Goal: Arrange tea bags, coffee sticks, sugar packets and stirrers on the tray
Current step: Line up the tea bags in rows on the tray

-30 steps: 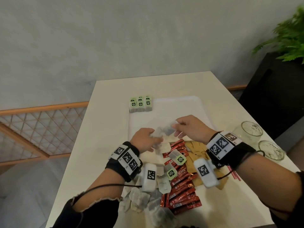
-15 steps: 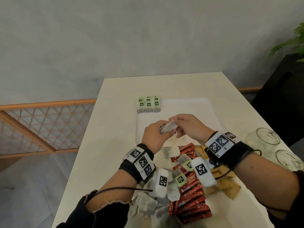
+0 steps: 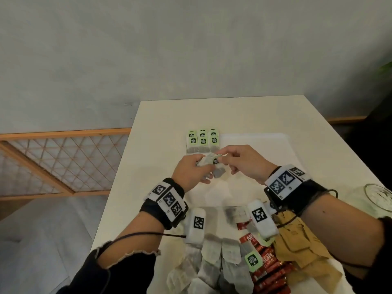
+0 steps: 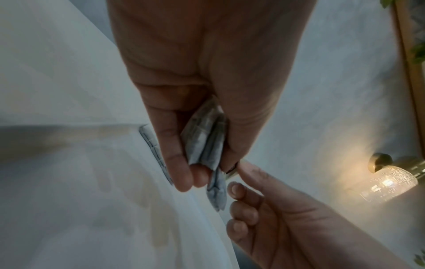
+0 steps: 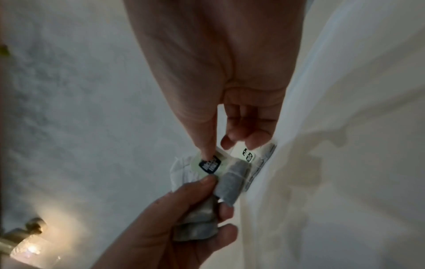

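Both hands are working together above the near part of the white tray (image 3: 254, 143). The left hand (image 3: 191, 170) is gripping a small bundle of tea bags (image 3: 212, 166), with its fingers (image 4: 181, 163) curled around the folded paper bodies. The right hand (image 3: 244, 162) is pinching the green paper tag (image 5: 208, 163) of one bag between thumb and forefinger; its remaining fingers are hanging loosely curled and holding nothing.

The deciding relation is the following: the pinched tag is lying at the right-hand end of the bundle, directly between the two hands, so the right hand is the nearer one for drawing a single bag out. The bundle's long axis is running roughly left to right, from one palm towards the other.

The placed tea bags (image 3: 202, 141) are standing in neat rows at the tray's far left corner, just beyond the hands. Judging from this, the next bag belongs beside those rows, a short reach forward.

On the surface (image 3: 165, 115) near the person, loose tea bags (image 3: 214, 264), red coffee sticks (image 3: 269, 270) and brown packets (image 3: 297, 245) are lying unsorted; most of the task is not yet done.
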Demonstrator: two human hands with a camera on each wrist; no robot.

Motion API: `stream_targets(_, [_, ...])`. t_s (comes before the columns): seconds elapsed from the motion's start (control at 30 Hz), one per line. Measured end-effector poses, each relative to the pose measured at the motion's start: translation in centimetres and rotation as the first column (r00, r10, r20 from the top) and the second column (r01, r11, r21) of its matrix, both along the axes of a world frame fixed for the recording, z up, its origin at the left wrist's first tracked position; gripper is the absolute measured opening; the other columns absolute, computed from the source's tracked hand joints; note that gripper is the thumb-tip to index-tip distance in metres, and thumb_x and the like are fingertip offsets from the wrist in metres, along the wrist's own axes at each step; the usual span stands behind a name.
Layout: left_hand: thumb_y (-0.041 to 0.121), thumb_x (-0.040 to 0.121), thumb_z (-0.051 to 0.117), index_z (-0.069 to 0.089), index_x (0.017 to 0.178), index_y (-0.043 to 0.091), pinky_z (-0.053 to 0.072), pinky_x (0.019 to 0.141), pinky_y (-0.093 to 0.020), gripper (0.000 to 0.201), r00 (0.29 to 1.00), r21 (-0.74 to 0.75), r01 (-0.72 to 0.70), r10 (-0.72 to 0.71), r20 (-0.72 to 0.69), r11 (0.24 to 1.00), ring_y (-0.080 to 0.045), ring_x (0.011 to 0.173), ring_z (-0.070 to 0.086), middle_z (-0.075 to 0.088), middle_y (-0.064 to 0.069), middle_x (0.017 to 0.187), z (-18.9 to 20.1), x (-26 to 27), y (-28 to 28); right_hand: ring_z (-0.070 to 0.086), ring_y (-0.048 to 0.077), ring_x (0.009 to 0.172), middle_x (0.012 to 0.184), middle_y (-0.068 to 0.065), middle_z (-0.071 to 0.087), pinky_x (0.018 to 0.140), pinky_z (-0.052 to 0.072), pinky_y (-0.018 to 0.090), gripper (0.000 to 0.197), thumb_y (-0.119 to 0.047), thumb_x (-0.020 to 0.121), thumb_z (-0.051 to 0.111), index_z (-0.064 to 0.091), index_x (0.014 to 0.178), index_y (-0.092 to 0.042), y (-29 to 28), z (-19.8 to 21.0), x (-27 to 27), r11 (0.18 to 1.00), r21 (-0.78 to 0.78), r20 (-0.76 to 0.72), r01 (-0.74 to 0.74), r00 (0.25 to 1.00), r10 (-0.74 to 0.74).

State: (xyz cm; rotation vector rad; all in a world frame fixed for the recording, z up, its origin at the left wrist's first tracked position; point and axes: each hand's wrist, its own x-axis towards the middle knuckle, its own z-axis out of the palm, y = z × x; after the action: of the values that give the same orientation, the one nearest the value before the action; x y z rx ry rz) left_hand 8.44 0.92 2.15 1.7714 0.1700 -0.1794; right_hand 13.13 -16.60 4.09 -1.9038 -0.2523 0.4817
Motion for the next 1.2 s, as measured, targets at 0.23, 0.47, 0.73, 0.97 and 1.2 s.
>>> stream_targets(0.23, [0.017, 0.092, 0.064, 0.065, 0.095, 0.004, 0.06, 0.069, -0.043, 0.014, 0.959, -0.04, -0.256, 0.248, -0.137, 0.966, -0.022, 0.065, 0.064, 0.069, -0.013, 0.084, -1.8, 2.0, 3.3, 0.055, 0.004, 0.059, 0.08, -0.003, 0.067, 0.058, 0.048, 0.02, 0.008, -0.023, 0.083, 0.076, 0.071, 0.079, -0.018, 2.5, -3.9, 4.1, 0.984, -0.174, 0.098, 0.028, 0.995, -0.011])
stream_targets(0.47, [0.026, 0.091, 0.061, 0.062, 0.092, 0.007, 0.057, 0.058, -0.032, 0.019, 0.901, -0.103, -0.397, 0.365, -0.236, 0.912, -0.023, 0.062, 0.067, 0.071, -0.013, 0.086, -2.4, 3.6, 6.1, 0.056, 0.008, 0.066, 0.07, -0.008, 0.062, 0.069, 0.05, 0.024, 0.011, -0.025, 0.085, 0.073, 0.071, 0.082, -0.014, 5.3, -6.3, 8.2, 0.962, -0.256, 0.221, 0.095, 0.975, -0.038])
stream_targets(0.73, [0.02, 0.095, 0.056, 0.06, 0.088, 0.009, 0.058, 0.056, -0.032, 0.013, 0.886, -0.221, -0.421, 0.347, -0.306, 0.88, -0.023, 0.069, 0.068, 0.064, -0.005, 0.068, -2.7, 4.3, 6.8, 0.058, 0.006, 0.07, 0.07, -0.008, 0.064, 0.06, 0.04, 0.01, 0.008, -0.021, 0.083, 0.074, 0.075, 0.081, -0.013, 8.8, -6.8, 10.7, 0.965, -0.25, 0.253, 0.085, 0.967, -0.02])
stream_targets(0.97, [0.01, 0.095, 0.054, 0.061, 0.089, 0.005, 0.06, 0.067, -0.034, 0.01, 0.903, -0.406, -0.404, 0.286, -0.322, 0.82, -0.026, 0.083, 0.071, 0.066, -0.012, 0.083, -2.7, 4.2, 5.9, 0.06, 0.011, 0.08, 0.082, -0.004, 0.066, 0.076, 0.048, 0.023, 0.017, -0.026, 0.083, 0.075, 0.075, 0.094, -0.014, 8.6, -6.5, 10.9, 0.966, -0.226, 0.252, 0.126, 0.965, -0.067])
stream_targets(1.2, [0.0, 0.088, 0.065, 0.062, 0.115, 0.001, 0.059, 0.071, -0.027, 0.027, 0.971, -0.427, -0.186, 0.101, -0.215, 0.885, -0.018, 0.084, 0.072, 0.071, -0.009, 0.098, -2.1, 3.5, 3.9, 0.055, 0.011, 0.061, 0.077, -0.005, 0.066, 0.056, 0.046, 0.025, 0.021, -0.031, 0.093, 0.061, 0.071, 0.097, -0.013, 6.1, -3.2, 6.9, 1.0, -0.022, 0.073, 0.01, 0.997, -0.008])
